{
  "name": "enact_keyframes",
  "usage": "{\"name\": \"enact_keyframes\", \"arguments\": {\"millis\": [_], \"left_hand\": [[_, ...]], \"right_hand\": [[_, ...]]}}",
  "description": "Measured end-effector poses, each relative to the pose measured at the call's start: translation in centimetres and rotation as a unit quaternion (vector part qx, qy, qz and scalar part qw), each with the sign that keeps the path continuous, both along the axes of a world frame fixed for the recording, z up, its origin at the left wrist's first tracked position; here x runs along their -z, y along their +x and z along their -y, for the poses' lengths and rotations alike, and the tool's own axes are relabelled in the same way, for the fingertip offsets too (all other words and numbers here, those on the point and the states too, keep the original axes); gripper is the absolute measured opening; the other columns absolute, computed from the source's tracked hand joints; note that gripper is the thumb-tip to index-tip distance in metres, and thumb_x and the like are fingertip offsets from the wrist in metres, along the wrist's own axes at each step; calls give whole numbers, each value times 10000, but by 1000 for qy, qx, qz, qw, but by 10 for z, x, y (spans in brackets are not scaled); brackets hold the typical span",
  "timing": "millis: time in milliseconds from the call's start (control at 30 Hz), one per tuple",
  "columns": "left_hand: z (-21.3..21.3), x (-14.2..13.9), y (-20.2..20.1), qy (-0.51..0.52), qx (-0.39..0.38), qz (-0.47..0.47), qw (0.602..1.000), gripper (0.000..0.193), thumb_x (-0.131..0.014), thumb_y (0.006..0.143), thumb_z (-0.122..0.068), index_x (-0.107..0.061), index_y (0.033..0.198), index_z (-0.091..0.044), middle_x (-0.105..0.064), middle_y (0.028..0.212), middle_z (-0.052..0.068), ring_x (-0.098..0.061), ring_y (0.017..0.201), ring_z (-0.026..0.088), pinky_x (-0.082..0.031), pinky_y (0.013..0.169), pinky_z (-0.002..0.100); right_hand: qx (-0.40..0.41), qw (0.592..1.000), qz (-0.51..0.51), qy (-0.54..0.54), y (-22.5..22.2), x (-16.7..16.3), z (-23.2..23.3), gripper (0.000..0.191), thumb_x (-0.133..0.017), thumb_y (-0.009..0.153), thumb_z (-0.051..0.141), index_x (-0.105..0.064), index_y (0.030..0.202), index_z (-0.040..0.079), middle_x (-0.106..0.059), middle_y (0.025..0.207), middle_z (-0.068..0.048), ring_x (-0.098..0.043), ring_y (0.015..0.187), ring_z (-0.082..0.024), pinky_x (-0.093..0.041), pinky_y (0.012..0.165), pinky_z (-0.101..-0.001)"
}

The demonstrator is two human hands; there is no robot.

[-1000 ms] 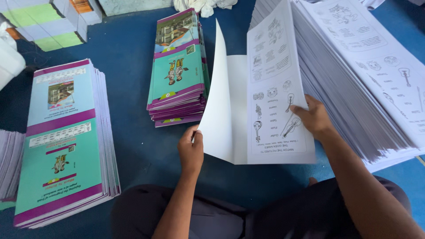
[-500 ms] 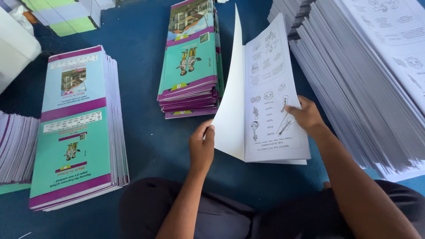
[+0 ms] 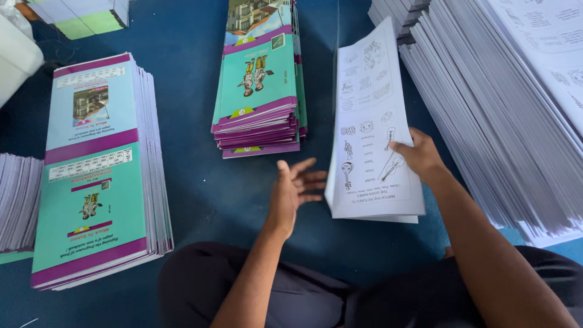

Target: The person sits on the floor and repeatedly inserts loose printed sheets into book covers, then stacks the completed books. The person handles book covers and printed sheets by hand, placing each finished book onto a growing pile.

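My right hand [image 3: 419, 155] grips the right edge of a folded bundle of white printed sheets [image 3: 370, 127] with line drawings, standing on the blue floor [image 3: 194, 176] in front of me. My left hand [image 3: 294, 188] hovers open just left of the bundle, fingers spread, touching nothing. A pile of teal and purple booklet covers [image 3: 258, 85] lies beyond my left hand.
A larger stack of teal and purple covers [image 3: 97, 170] lies at the left, with a pile of purple-edged sheets [image 3: 18, 200] beside it. A big fanned stack of white printed sheets [image 3: 504, 103] fills the right. My dark-trousered legs [image 3: 316, 291] are at the bottom.
The open sheets have been folded shut into one bundle. My left hand has let go of the left leaf and drawn back, open. The view has shifted slightly.
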State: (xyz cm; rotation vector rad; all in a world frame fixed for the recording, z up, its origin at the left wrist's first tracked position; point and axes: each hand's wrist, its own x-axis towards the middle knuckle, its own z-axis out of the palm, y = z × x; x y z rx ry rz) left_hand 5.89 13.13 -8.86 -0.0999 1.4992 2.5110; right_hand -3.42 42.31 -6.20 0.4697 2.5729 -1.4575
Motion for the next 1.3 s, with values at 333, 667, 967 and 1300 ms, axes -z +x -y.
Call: {"name": "enact_keyframes", "arguments": {"millis": [333,667,967,1300], "left_hand": [[-40,65,16,-494,109,-153,849,370,-525,975,-134,-656,1318,-86,-596,1358,176,-582,1243,360,-468,1048,429],[-53,61,24,-603,140,-185,763,580,-613,791,19,-654,1342,-160,-514,1406,164,-493,1264,388,-475,1019,459],[-61,94,20,-573,68,-212,789,424,-652,853,-51,-703,1267,-124,-594,1302,189,-556,1188,388,-504,1001,448],[-62,103,-10,-286,35,109,951,591,-678,919,-225,-468,1430,-15,-732,923,106,-675,793,216,-539,720,395]], "right_hand": [[12,1000,13,-23,0,23,-7,461,-673,925,102,-569,1368,29,-709,1125,-192,-719,901,-252,-603,796,-405],[44,991,49,-118,-6,46,-24,682,-303,1080,586,-619,1309,27,-672,971,-172,-609,812,-227,-523,639,-355],[26,985,102,135,5,42,-29,581,-644,942,510,-766,1069,-44,-769,901,-211,-757,822,-299,-592,786,-436],[8,980,73,184,10,54,-30,493,-737,863,376,-720,1194,11,-761,1051,-199,-747,965,-306,-566,863,-424]]}}
